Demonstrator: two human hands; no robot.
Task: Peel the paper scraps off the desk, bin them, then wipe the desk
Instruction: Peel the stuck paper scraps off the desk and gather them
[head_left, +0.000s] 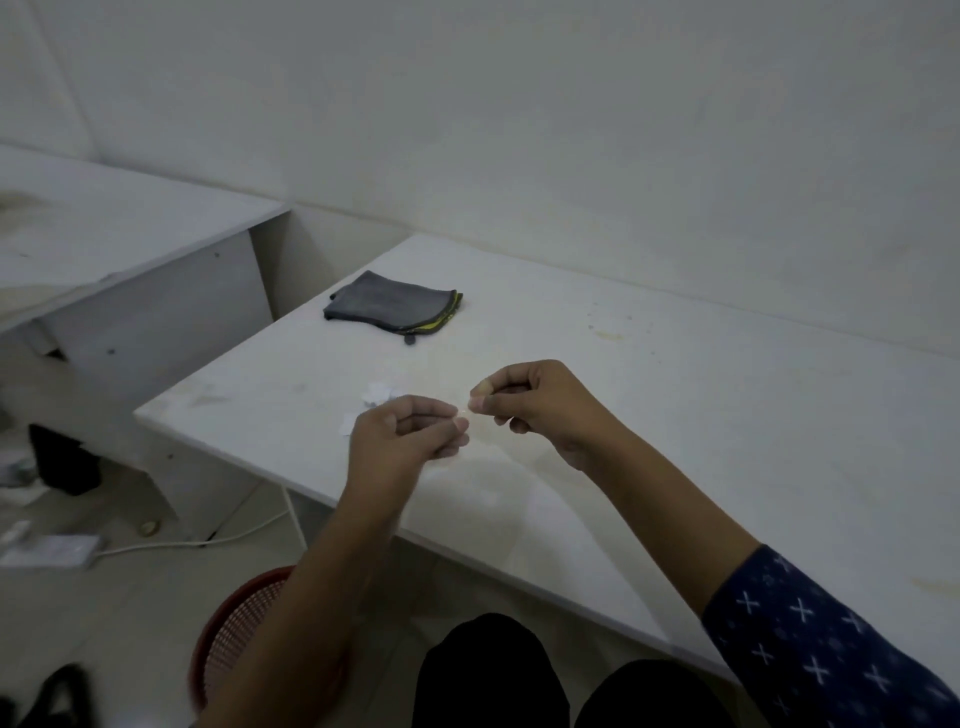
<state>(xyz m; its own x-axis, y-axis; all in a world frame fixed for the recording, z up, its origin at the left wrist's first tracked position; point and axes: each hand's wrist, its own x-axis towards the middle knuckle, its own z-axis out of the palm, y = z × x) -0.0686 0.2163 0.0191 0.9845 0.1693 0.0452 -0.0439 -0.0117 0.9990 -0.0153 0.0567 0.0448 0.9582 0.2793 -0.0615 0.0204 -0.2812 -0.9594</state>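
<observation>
Surfaces: two, near surface (675, 415) and second surface (104, 234)
Hands: two, left hand (410, 436) and right hand (530, 410)
Paper scraps (382, 393): about three, by the near surface's left edge
Cloth (389, 304): one
Basket (234, 623): one, on the floor

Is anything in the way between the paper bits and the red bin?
Nothing visible. The paper scraps lie near the left edge of the desk, and the red bin stands on the floor below that edge, partly behind the left forearm.

Dim, flat light here, with plain white walls (519, 104) meeting in a corner up at the left. A white desk (727, 415) runs along the far wall, a second white desk (104, 234) stands to its left, and a white cable (182, 543) snakes across the pale floor (130, 597).
</observation>
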